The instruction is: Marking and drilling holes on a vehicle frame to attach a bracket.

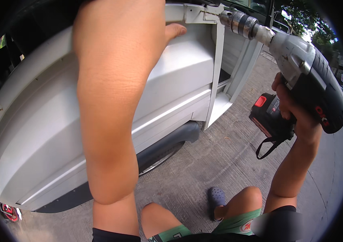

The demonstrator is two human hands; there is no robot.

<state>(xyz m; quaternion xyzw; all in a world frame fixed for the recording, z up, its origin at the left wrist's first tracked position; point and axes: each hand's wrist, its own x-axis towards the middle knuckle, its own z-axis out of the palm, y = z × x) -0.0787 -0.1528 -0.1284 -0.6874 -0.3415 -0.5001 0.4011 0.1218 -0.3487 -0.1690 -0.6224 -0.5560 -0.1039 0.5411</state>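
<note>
My right hand (290, 99) is wrapped around the handle of a black and grey cordless drill (300, 60), above its black battery pack with a red tab (269, 113). The metal chuck (240, 23) points left, and a thin bit reaches toward the upper corner bracket (203, 15) of a white vehicle side panel (171, 76). Whether the bit touches the metal is unclear. My left hand (139, 24) rests over the panel's top rim. Its thumb stretches right along the panel's face, while the other fingers are out of sight.
Beneath the panel sit a dark fender (171, 139) and part of a wheel. A white post and frame (246, 68) stand right of it. A black strap (263, 149) dangles from the drill. Concrete ground (216, 161) stretches below, with a blue-grey clog (216, 197) on my foot.
</note>
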